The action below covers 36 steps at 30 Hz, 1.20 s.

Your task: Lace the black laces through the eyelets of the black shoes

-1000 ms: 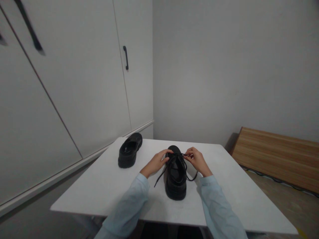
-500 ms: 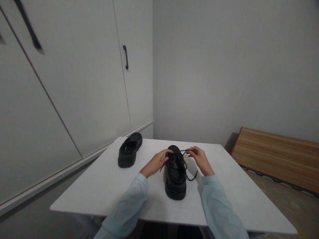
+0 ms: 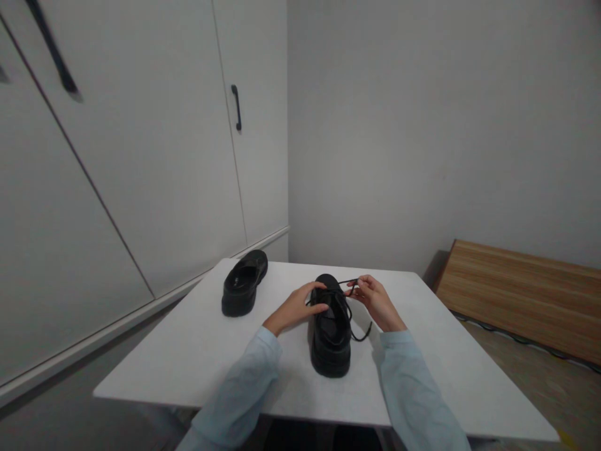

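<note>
A black lace-up shoe (image 3: 331, 360) rests on the white table (image 3: 188, 369), its heel toward me and its toe pointing away. My left hand (image 3: 300, 304) lies over the shoe's left side, fingers across the lacing and thumb on the tongue, steadying it. To the right of the shoe, my right hand (image 3: 373, 300) pinches a black shoelace (image 3: 347, 281), pulled out from the lacing with a bend at the fingertips. Another length of lace curls down onto the table beside the shoe. A matching black shoe (image 3: 239, 294) stands apart at the far left.
White cabinets (image 3: 164, 156) with dark handles line the left side. A grey wall (image 3: 422, 125) rises behind the table. On the floor at the right leans a wood-grain board (image 3: 521, 300), with a dark cable along its lower edge.
My right fingers have shifted along the lace, which now bends at the fingertips. My left thumb has moved right onto the tongue. Both shoes have stayed in place.
</note>
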Each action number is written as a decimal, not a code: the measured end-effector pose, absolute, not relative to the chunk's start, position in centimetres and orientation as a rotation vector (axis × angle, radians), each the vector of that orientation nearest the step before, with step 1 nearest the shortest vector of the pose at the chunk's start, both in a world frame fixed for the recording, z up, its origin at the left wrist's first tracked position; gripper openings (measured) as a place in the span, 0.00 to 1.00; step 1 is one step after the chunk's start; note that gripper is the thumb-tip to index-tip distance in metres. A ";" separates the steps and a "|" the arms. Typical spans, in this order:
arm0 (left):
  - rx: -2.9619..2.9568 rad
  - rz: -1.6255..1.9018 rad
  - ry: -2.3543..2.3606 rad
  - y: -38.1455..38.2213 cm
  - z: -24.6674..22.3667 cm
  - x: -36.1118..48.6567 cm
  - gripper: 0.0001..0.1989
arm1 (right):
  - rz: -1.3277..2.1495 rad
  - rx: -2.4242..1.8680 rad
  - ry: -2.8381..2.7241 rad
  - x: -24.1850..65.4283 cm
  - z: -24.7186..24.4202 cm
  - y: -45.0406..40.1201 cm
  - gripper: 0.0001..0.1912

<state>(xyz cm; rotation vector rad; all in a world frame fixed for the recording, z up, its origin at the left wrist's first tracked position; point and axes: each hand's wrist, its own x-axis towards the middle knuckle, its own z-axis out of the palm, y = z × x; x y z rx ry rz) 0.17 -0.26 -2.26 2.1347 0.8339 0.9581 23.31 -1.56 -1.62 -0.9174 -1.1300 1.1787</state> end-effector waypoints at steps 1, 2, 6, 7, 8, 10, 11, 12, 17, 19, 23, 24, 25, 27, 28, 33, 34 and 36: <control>2.132 0.955 0.832 -0.3 -2.2 0.2 0.24 | 1.152 -0.925 -1.151 23.4 -1.7 -1.5 0.18; 2.128 0.954 0.832 -0.3 -2.2 0.1 0.24 | 1.120 -0.936 -1.180 23.4 -1.8 -1.3 0.18; 2.108 0.955 0.827 -0.4 -2.1 0.2 0.23 | 0.989 -1.015 -1.311 23.7 -2.1 -0.9 0.19; 2.107 0.955 0.824 -0.4 -2.1 0.2 0.23 | 0.965 -1.033 -1.337 23.7 -2.1 -0.8 0.19; 2.108 0.956 0.823 -0.4 -2.1 0.2 0.23 | 0.943 -1.046 -1.359 23.8 -2.2 -0.7 0.19; 2.108 0.962 0.825 -0.3 -2.1 0.2 0.23 | 0.898 -1.066 -1.399 23.8 -2.3 -0.6 0.19; 2.107 0.962 0.826 -0.3 -2.1 0.2 0.23 | 0.874 -1.073 -1.420 23.8 -2.4 -0.5 0.18; 2.106 0.960 0.826 -0.3 -2.1 0.2 0.23 | 0.850 -1.079 -1.440 23.8 -2.5 -0.5 0.17; 2.092 0.959 0.839 -0.4 -2.0 0.3 0.23 | 0.712 -1.160 -1.560 23.6 -2.5 -0.7 0.11; 2.097 0.961 0.840 -0.4 -1.9 0.3 0.23 | 0.637 -1.228 -1.609 23.6 -2.4 -0.8 0.09; 2.116 0.964 0.835 -0.3 -2.0 0.3 0.23 | 0.560 -1.290 -1.685 23.5 -2.3 -1.0 0.06; 2.118 0.965 0.835 -0.3 -2.0 0.3 0.23 | 0.550 -1.291 -1.704 23.4 -2.3 -1.0 0.06; 2.119 0.965 0.834 -0.3 -2.1 0.3 0.23 | 0.541 -1.291 -1.724 23.4 -2.3 -1.0 0.06; 2.119 0.962 0.835 -0.2 -2.1 0.3 0.23 | 0.525 -1.287 -1.765 23.3 -2.3 -1.1 0.05; 2.117 0.961 0.835 -0.2 -2.1 0.3 0.23 | 0.520 -1.284 -1.783 23.3 -2.2 -1.2 0.05; 2.104 0.969 0.789 -0.4 -1.9 0.3 0.25 | 0.484 -1.283 -1.855 23.4 -1.9 -1.4 0.04; 2.099 0.971 0.780 -0.4 -1.9 0.3 0.26 | 0.470 -1.289 -1.868 23.4 -1.9 -1.5 0.04; 2.080 0.975 0.771 -0.4 -2.0 0.3 0.29 | 0.455 -1.299 -1.883 23.5 -1.9 -1.4 0.04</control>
